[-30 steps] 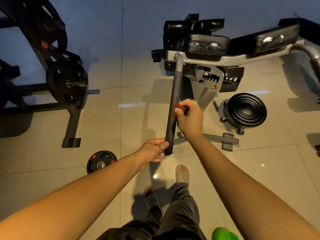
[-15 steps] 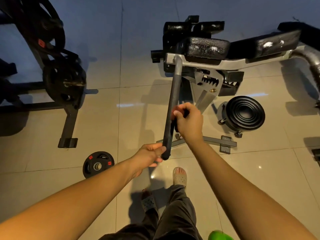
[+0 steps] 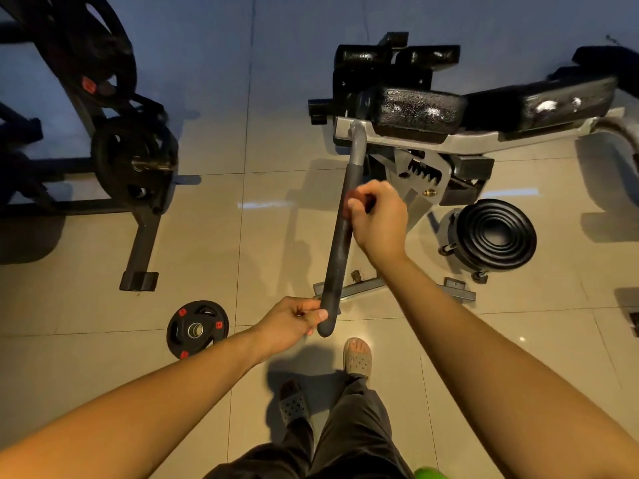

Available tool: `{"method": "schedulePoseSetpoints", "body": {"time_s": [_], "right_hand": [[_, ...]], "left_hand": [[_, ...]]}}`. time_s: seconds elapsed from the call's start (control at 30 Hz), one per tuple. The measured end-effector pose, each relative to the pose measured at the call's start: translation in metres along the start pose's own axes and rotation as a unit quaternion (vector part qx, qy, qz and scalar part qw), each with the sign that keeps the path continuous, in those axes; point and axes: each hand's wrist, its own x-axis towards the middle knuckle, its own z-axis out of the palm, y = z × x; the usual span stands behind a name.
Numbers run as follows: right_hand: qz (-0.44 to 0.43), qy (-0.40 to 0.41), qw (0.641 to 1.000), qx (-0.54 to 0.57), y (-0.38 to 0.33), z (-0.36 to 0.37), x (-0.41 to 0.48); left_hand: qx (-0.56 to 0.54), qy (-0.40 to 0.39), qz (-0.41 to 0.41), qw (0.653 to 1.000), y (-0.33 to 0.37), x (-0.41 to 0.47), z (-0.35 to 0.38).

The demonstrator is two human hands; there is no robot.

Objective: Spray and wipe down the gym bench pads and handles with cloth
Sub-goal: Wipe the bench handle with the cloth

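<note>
A long black foam handle (image 3: pixel 337 257) juts from the grey frame of the gym bench (image 3: pixel 408 133) toward me. My left hand (image 3: pixel 290 323) grips the handle's near end. My right hand (image 3: pixel 377 216) is curled round the handle's middle and presses a reddish cloth (image 3: pixel 347 202) against it; only a small bit of the cloth shows under the fingers. The bench's black pads (image 3: pixel 422 107) glisten with spray droplets. No spray bottle is clearly visible.
A stack of black weight plates (image 3: pixel 494 235) sits on the tile floor right of the handle. A small plate with red marks (image 3: pixel 197 328) lies at lower left. Another plate-loaded machine (image 3: pixel 131 160) stands at left. My sandalled feet (image 3: pixel 358 356) are below the handle.
My right hand with the cloth has slid down the handle toward me and back up toward the bench again. The left hand has kept its grip on the handle's end.
</note>
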Motion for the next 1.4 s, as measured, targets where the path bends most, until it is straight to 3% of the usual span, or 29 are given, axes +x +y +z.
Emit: {"method": "schedulePoseSetpoints", "body": {"time_s": [0.1, 0.23, 0.33, 0.47, 0.57, 0.7, 0.83, 1.0, 1.1, 1.27, 1.4], "right_hand": [[-0.026, 0.013, 0.999, -0.039, -0.004, 0.003, 0.042], [-0.029, -0.004, 0.999, -0.037, 0.005, 0.004, -0.008], [-0.063, -0.073, 0.995, -0.030, 0.020, -0.004, -0.076], [-0.170, -0.179, 0.960, -0.130, 0.016, -0.016, -0.099], [-0.174, -0.127, 0.965, -0.149, 0.001, -0.014, -0.031], [-0.082, -0.040, 0.986, -0.138, -0.015, -0.008, 0.041], [-0.059, -0.008, 0.995, -0.080, -0.003, -0.001, -0.015], [-0.088, -0.124, 0.987, -0.059, 0.023, -0.003, -0.145], [-0.143, -0.155, 0.973, -0.092, 0.025, -0.009, -0.139], [-0.099, -0.001, 0.992, -0.078, 0.003, -0.006, -0.024], [-0.048, 0.006, 0.997, -0.053, 0.002, 0.003, -0.047]], "left_hand": [[-0.002, -0.004, -0.016, 1.000, -0.007, 0.006, -0.005], [-0.015, 0.007, -0.030, 0.999, -0.016, 0.014, -0.006], [-0.016, 0.008, -0.011, 1.000, -0.018, 0.014, -0.003], [-0.030, 0.009, 0.002, 1.000, -0.015, 0.012, -0.001], [-0.011, 0.010, -0.007, 1.000, -0.011, 0.011, -0.002], [-0.004, 0.010, -0.015, 1.000, -0.007, 0.010, -0.005], [0.002, 0.007, 0.002, 1.000, -0.007, 0.010, -0.003], [-0.045, 0.016, 0.026, 0.999, -0.012, 0.004, 0.002], [-0.068, 0.019, 0.035, 0.997, -0.014, 0.001, 0.004], [-0.056, 0.006, 0.031, 0.998, -0.011, 0.000, 0.000], [-0.086, 0.028, 0.016, 0.996, -0.014, -0.002, 0.005]]}}
